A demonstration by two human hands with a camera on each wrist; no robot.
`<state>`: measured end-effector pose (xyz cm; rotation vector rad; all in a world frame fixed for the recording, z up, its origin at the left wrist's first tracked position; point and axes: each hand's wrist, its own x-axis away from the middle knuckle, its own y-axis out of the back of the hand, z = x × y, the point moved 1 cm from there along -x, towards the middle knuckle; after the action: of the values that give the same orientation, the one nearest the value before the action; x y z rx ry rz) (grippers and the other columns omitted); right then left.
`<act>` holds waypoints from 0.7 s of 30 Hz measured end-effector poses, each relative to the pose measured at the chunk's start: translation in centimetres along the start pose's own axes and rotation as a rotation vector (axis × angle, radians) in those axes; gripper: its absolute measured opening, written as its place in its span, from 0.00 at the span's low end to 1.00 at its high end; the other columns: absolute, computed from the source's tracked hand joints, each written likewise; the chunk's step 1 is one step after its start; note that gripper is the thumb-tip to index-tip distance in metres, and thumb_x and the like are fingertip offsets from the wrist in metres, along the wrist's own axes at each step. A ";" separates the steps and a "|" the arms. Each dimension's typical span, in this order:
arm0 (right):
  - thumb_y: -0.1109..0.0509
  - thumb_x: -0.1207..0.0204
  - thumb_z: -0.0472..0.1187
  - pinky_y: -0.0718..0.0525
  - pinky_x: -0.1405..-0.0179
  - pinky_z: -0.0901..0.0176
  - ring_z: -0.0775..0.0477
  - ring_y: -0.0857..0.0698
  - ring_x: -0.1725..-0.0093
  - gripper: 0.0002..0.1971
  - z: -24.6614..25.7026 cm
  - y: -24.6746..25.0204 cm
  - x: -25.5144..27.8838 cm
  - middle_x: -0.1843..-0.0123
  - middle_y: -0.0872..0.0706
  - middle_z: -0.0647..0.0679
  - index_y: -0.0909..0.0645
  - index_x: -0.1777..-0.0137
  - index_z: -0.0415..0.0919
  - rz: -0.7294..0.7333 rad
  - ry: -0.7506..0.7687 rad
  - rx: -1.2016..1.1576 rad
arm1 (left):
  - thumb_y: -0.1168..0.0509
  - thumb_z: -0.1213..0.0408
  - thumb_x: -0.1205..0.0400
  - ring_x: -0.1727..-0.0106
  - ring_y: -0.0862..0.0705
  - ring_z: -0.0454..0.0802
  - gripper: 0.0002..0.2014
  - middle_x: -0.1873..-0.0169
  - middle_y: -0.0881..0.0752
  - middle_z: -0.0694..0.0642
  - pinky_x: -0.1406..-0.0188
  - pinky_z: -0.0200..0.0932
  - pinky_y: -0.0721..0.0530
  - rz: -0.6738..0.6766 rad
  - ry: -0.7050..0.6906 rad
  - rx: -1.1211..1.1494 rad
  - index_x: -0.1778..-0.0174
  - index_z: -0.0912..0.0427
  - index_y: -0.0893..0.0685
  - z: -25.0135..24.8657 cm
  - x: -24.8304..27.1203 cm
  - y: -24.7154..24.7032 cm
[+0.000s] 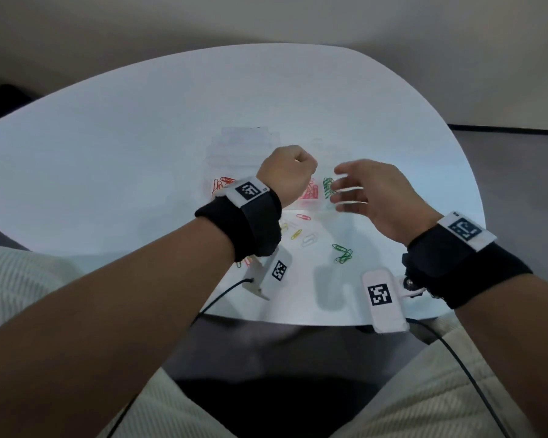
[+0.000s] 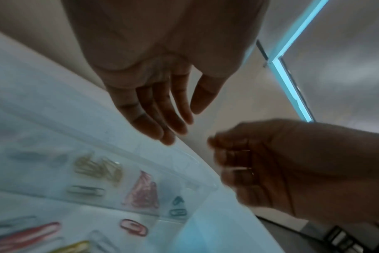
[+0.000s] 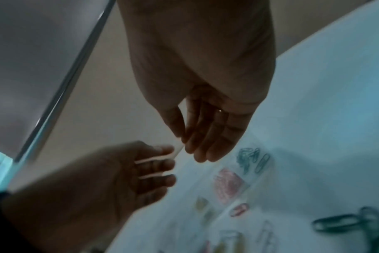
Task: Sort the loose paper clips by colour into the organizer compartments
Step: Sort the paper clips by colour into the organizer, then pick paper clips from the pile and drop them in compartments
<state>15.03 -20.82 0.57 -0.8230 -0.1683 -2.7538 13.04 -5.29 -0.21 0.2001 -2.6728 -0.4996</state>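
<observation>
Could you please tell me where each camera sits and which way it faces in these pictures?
Head: worn on the head, looking forward and down at the white table, clear organizer and loose green clips; both forearms, the left hand and the right hand show.
Left wrist: under the left wrist, looking along the palm and fingers toward the organizer; the right hand shows opposite.
Right wrist: under the right wrist, looking along its fingers; the left hand shows lower left.
Shared: both wrist views see the pink clips in the organizer.

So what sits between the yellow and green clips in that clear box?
A pile of pink wire paper clips, clearest in the left wrist view.
</observation>
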 end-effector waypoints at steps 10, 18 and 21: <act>0.32 0.27 0.36 0.16 0.63 0.63 0.47 0.11 0.58 0.09 -5.9 -0.7 -2.1 0.58 0.08 0.47 0.09 0.60 0.42 -0.046 0.146 1.108 | 0.34 0.64 0.23 0.55 0.17 0.49 0.04 0.57 0.15 0.47 0.57 0.39 0.24 0.159 0.049 -0.681 0.60 0.51 0.15 4.8 3.1 2.1; 0.19 0.35 0.33 0.22 0.48 0.58 0.47 0.21 0.48 0.20 -7.2 1.1 -0.6 0.50 0.24 0.50 0.15 0.43 0.44 0.270 0.129 1.385 | 0.31 0.61 0.24 0.54 0.21 0.47 0.05 0.56 0.19 0.45 0.58 0.40 0.29 0.311 0.057 -0.824 0.54 0.48 0.16 7.9 5.1 0.1; 0.21 0.33 0.32 0.19 0.48 0.56 0.46 0.18 0.48 0.16 -7.8 1.2 -0.6 0.51 0.17 0.50 0.13 0.45 0.44 0.222 0.200 1.411 | 0.30 0.61 0.26 0.55 0.19 0.47 0.03 0.54 0.16 0.46 0.59 0.39 0.27 0.298 0.077 -0.809 0.59 0.48 0.16 8.2 5.0 0.5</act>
<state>11.74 -23.29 -6.21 -0.1204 -1.5684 -1.7534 5.06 -3.27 -5.12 -0.3956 -2.1565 -1.3600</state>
